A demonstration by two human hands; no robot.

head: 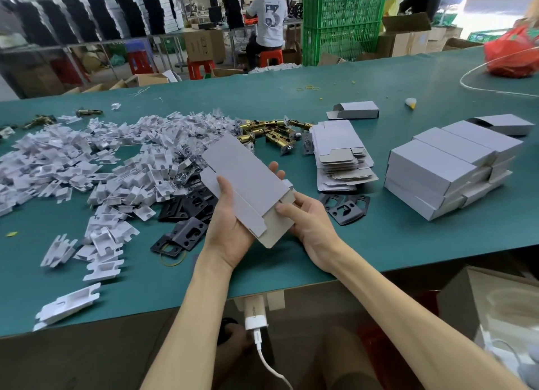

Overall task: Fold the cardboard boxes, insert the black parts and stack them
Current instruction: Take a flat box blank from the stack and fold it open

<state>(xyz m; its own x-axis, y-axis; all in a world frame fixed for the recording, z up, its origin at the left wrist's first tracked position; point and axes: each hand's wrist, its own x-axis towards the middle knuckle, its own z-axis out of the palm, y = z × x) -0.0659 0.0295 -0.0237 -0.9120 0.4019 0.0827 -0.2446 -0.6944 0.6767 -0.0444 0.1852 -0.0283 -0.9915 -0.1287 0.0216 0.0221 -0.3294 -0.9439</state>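
Observation:
A flat grey cardboard box blank [245, 179] is held above the green table [408, 232], tilted away from me. My left hand [230, 232] grips it from below, thumb on top and fingertips showing past its right edge. My right hand [306, 223] pinches the brown end flap at its near right corner. Black metal parts [186, 232] lie under and left of my left hand, and more black parts [345, 208] lie to the right. A pile of flat blanks [341, 159] sits behind them. Folded boxes [449, 167] are stacked at the right.
A big heap of white paper inserts [96, 167] covers the left half of the table. Brass latch pieces [274, 132] lie mid-table, with a half-folded box [354, 110] behind. A red bag [513, 51] sits far right. A seated person [267, 24] works beyond the table.

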